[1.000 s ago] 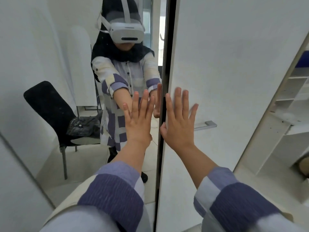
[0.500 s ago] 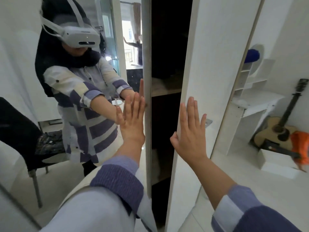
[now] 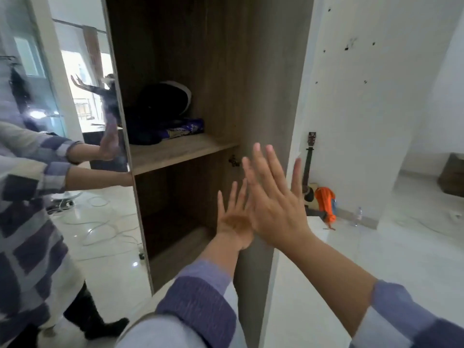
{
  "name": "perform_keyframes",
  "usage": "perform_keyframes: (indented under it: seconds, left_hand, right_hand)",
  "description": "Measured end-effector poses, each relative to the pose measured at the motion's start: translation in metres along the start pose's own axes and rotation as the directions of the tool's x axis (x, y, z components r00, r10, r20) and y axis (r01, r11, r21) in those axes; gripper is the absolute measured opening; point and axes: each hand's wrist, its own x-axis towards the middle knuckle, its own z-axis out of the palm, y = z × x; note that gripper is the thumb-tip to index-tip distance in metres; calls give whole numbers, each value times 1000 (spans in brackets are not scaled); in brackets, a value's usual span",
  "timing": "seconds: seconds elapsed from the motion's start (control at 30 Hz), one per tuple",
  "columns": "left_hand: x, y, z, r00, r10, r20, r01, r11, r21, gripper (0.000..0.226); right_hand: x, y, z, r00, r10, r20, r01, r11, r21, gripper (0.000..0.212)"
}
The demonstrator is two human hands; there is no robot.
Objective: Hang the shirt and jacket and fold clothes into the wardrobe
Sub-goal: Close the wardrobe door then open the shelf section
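The wardrobe (image 3: 266,101) stands open, showing a brown wooden inside. Its shelf (image 3: 180,150) carries a dark bundle (image 3: 160,109) and a blue patterned cloth (image 3: 184,128) at the back left. The compartment below the shelf is dark and looks bare. My left hand (image 3: 234,218) is raised in front of this lower compartment with straight fingers and holds nothing. My right hand (image 3: 275,197) is spread flat just to its right, partly covering the left hand, in front of the wardrobe's right side panel. Both sleeves are blue and white checked.
A mirrored door (image 3: 75,209) stands at the left and reflects me and cables on the floor. To the right are a white wall (image 3: 356,109), a guitar (image 3: 309,169), an orange bag (image 3: 325,204) and a small bottle (image 3: 359,215) on the pale tiled floor.
The two doors have moved apart and the wardrobe's inside is now exposed. My hands have left the door faces and come together in front of the opening.
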Motion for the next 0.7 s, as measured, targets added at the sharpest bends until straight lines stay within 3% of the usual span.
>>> perform_keyframes:
  seconds: [0.1, 0.17, 0.23, 0.37, 0.5, 0.6, 0.7]
  left_hand:
    - [18, 18, 9, 996, 47, 72, -55, 992, 113, 77]
    - [37, 28, 16, 993, 57, 108, -59, 998, 16, 79]
    - [57, 38, 26, 992, 72, 108, -66, 996, -53, 84]
    - [99, 59, 43, 992, 107, 69, -104, 993, -49, 86]
    - [142, 75, 65, 982, 117, -149, -135, 984, -117, 79]
    - [176, 87, 87, 936, 104, -337, -139, 987, -80, 69]
    - [213, 100, 98, 906, 118, -408, -165, 983, -82, 66]
  right_hand:
    - [24, 34, 6, 961, -76, 266, 135, 968, -212, 64]
    - [27, 55, 18, 917, 14, 399, 139, 925, -352, 65]
    - [21, 74, 34, 897, 87, 434, 136, 879, -456, 65]
    - [7, 113, 61, 912, 129, 389, 81, 874, -479, 66]
    - [0, 158, 91, 946, 98, 310, 60, 884, -463, 71]
    - [-7, 192, 119, 969, 105, 222, -2, 908, -419, 64]
    - [-16, 224, 155, 982, 83, 170, -18, 936, -352, 61]
